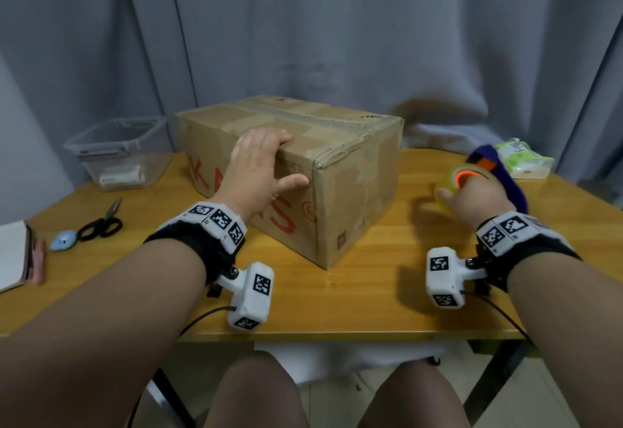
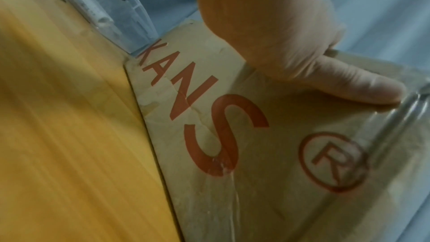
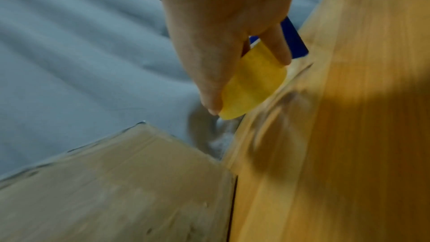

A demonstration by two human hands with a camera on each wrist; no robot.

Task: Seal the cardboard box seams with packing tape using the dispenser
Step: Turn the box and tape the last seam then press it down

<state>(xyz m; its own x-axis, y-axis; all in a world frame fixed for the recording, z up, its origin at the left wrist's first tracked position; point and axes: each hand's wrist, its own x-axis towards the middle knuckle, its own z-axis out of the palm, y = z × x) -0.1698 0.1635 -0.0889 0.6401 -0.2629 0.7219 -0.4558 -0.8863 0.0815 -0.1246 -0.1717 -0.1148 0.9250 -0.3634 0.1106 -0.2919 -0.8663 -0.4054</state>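
- Cardboard box (image 1: 350, 184) sits closed on the wooden table (image 1: 337, 299), toward the back centre, one corner turned toward the viewer. Red lettering on the near side; clear tape already along the top seam and down the edges.
- Left hand (image 1: 256, 171) lies over the box's near top edge: fingers straight and flat on the lid, thumb (image 2: 363, 87) spread and pressing against the lettered side. Hand open, gripping nothing.
- Tape dispenser (image 1: 499, 174) is right of the box, well apart from it, low over the table near its right edge. Dark blue body, orange hub, yellowish tape roll (image 3: 253, 87).
- Right hand (image 1: 472, 201) is closed around the tape roll, thumb on one side, fingers on the other; the right wrist view is blurred, so whether the roll touches the table I cannot tell.
- Clear plastic bin (image 1: 121, 151) stands just left of the box, at the table's back left, with a small white item inside.
- Black-handled scissors (image 1: 102, 221) lie on the left part of the table, a small light-blue object (image 1: 64, 240) just beside the handles.
- A notebook (image 1: 15, 255) lies at the far left edge.
- A green and white packet (image 1: 526, 157) rests at the back right corner, behind the dispenser.
- Grey curtain (image 1: 337, 29) hangs behind the table.
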